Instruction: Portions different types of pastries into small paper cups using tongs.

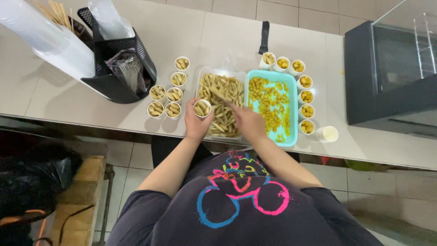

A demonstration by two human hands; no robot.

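My left hand [196,124] holds a small white paper cup [202,109] filled with pale finger-shaped snacks, at the left edge of a clear tray [203,73] of the same snacks. My right hand [248,122] reaches into that tray and grips a utensil [221,96] that lies among the pieces; its shape is hard to make out. Right of it sits a turquoise tray [293,114] with yellow round snacks.
Several filled cups [169,96] stand left of the clear tray. More cups of yellow snacks [306,96] line the turquoise tray's right and top. A stack of empty cups [327,134], a black mesh caddy [118,68] with plastic cups and skewers, and a dark display case [387,73] share the counter.
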